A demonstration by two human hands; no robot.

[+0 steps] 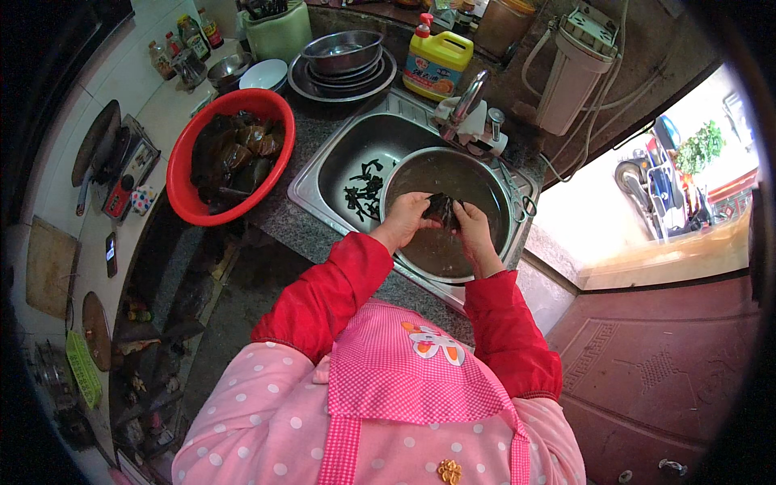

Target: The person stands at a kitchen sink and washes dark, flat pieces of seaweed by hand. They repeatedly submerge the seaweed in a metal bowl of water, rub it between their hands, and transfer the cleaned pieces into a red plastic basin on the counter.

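Observation:
Both my hands hold a dark, wet leafy piece (442, 209) between their fingertips, above a steel basin (418, 264) of murky water. My left hand (407, 219) grips its left side and my right hand (474, 229) its right side. The basin sits over the right part of a stainless steel sink (339, 159). Dark trimmed scraps (364, 193) lie on the sink's floor, left of the basin. A red plastic tub (180, 182) on the counter at the left holds a heap of large dark brown, wet leafy pieces (233, 151). Scissors (525, 203) lie at the basin's right side.
The faucet (467, 106) rises behind the basin, beside a yellow detergent jug (438, 63). Stacked steel bowls (342, 54) stand behind the sink, with a white bowl (264, 74) to their left. A kitchen scale (130, 173) and a phone (111, 254) are at the far left.

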